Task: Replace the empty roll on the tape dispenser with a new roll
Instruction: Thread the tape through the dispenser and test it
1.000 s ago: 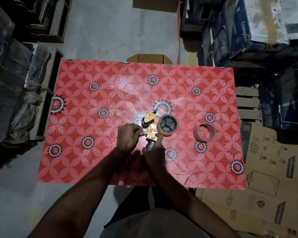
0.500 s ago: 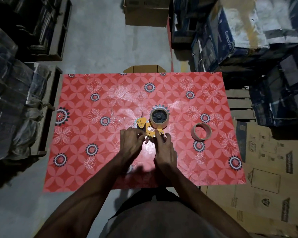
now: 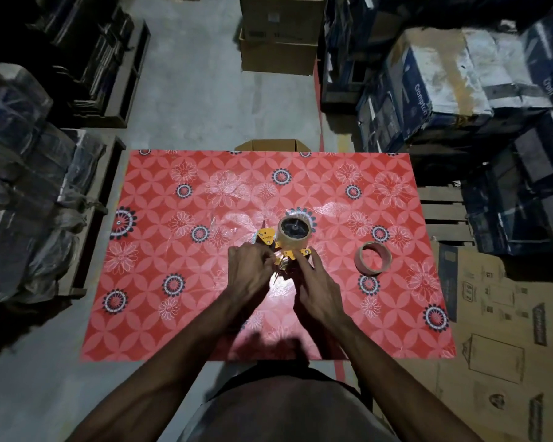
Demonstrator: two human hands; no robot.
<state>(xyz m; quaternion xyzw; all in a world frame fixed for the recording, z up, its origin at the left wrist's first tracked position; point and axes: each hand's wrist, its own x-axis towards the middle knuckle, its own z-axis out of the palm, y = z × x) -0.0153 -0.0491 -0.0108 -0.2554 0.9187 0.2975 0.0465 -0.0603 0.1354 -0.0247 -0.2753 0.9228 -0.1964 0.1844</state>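
An orange tape dispenser [image 3: 270, 239] lies on the red flowered table [image 3: 173, 307], with a tan roll of tape [image 3: 293, 231] seated on its black hub. My left hand [image 3: 249, 272] pinches the dispenser's near end from the left. My right hand [image 3: 316, 287] holds the same end from the right, fingers on the orange frame. The handle is hidden under my hands. A bare cardboard tape core [image 3: 373, 258] stands on the table to the right, apart from both hands.
Cardboard boxes [image 3: 281, 43] stand on the floor beyond the table, and a small open box [image 3: 273, 145] sits at its far edge. Stacked blue cartons [image 3: 444, 78] crowd the right side. Wrapped bundles [image 3: 23, 186] line the left. Flattened cardboard [image 3: 508, 330] lies at right.
The dispenser has turned so its roll now points away from me. My right hand shifted from the handle to the frame, and both hands closed in on its near end.
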